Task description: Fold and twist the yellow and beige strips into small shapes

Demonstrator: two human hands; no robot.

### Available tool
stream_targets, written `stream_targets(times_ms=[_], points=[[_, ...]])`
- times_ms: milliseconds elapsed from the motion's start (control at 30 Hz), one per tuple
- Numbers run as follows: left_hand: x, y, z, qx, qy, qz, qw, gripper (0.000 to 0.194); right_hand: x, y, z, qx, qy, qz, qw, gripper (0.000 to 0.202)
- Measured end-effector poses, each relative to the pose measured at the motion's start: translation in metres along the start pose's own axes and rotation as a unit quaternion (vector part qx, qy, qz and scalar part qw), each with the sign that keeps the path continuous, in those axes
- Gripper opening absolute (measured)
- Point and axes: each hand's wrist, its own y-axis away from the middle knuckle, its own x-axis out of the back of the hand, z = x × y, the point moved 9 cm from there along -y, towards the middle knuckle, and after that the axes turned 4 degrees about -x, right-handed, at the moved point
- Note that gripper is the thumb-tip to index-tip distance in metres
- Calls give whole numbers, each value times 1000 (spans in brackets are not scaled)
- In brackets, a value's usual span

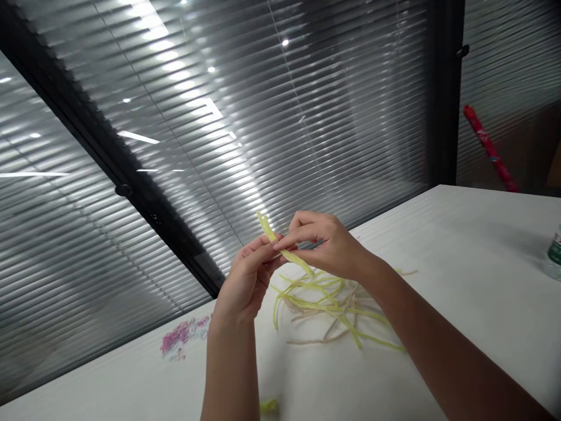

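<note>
My left hand (252, 272) and my right hand (319, 240) meet above the table, both closed on a short bundle of yellow yarn-like strands (268, 228). The bundle slants, its upper ends sticking up past my left fingers and its lower end (302, 263) hanging under my right hand. My fingertips pinch it near the middle and partly hide it. Beneath my hands lies a loose, tangled pile of yellow and beige strands (333, 304). A small yellow piece (269, 406) shows beside my left forearm at the bottom, blurred.
The white table (473, 304) runs up to a glass wall with blinds (263, 117) and dark frames. Pink, purple and blue bits (182, 336) lie to the left. A bottle (554, 251) is cut off at the right edge. A red rod (489, 147) leans beyond the far right edge.
</note>
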Motion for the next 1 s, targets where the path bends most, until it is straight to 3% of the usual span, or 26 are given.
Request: stream_targets(times_ms=[267,467,667,833,1000], points=[[2,-2,-7,22,33,23,999,16,3,0,6,-3,10,31,999,15],[3,-4,-4,-16,16,38,999,23,3,-1,16,-70,-6,37,997,2],[-1,-3,2,-56,-19,36,998,27,4,1,31,-162,-31,45,985,16],[-15,5,10,-97,-55,-1,994,31,3,5,43,-229,-39,41,972,19],[-20,9,13,-119,-97,9,988,31,3,6,45,-261,-1,38,965,18]])
